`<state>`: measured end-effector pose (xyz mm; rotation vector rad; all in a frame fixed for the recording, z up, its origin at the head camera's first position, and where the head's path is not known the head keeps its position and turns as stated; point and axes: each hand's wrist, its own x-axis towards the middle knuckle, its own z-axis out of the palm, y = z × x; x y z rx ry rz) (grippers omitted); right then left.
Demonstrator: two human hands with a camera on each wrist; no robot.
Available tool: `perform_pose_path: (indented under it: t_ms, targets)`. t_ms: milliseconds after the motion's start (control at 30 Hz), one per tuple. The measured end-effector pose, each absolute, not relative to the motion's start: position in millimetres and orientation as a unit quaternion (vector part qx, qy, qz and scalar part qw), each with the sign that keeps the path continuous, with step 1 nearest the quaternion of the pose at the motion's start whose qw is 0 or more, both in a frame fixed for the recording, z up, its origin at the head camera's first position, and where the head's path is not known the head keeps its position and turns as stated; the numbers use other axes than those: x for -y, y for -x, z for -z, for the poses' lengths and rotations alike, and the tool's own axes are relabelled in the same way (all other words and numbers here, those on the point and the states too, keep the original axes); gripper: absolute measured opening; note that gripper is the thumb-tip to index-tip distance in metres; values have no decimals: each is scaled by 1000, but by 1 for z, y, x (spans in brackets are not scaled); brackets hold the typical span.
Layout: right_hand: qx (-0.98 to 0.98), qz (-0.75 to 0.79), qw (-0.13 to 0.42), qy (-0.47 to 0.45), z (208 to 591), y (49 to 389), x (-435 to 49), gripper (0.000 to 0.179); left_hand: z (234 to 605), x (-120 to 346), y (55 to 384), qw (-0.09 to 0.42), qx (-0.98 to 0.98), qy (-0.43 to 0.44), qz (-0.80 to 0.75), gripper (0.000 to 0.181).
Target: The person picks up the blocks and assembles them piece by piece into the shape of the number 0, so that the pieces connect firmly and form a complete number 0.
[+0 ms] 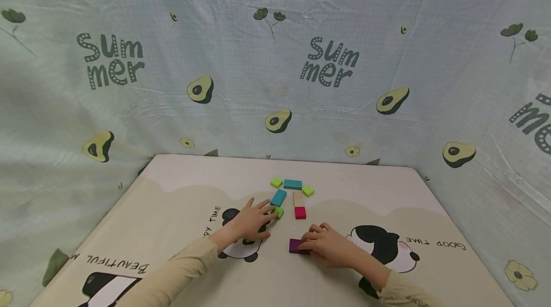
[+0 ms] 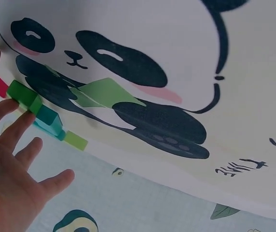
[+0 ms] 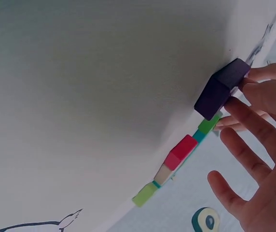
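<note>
Soft, diffuse light fills the head view, leaving a faint sheen on the curtain [image 1: 241,53] at ten o'clock and weak shadows on the tabletop [image 1: 181,178] toward six. The right wrist view is dimmer, darkest toward eleven o'clock.

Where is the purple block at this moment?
In the head view, the purple block lies just right of centre, at the fingertips of the right hand and nearer the camera than the red block.
</note>
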<state>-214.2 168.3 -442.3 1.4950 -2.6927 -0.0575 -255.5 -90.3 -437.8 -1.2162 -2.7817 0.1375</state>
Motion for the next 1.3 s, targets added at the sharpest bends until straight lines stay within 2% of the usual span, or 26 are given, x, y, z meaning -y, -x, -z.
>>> perform_pose_path:
  t_ms: [367,633,867,1300]
  targets:
    - [874,4,25,-485,442,216,-169,26,446,81,273,78,906,417,-7,31]
    - [869,10,47,-493,442,217,-172,27,450,74,285,112,891,440,-17,31]
    - [869,5,39,-494,444,216,-174,30,455,72,291,135,882,451,-15,20]
    - [873,10,25,-487,445,217,-174,32,454,74,285,126,881,454,-24,21]
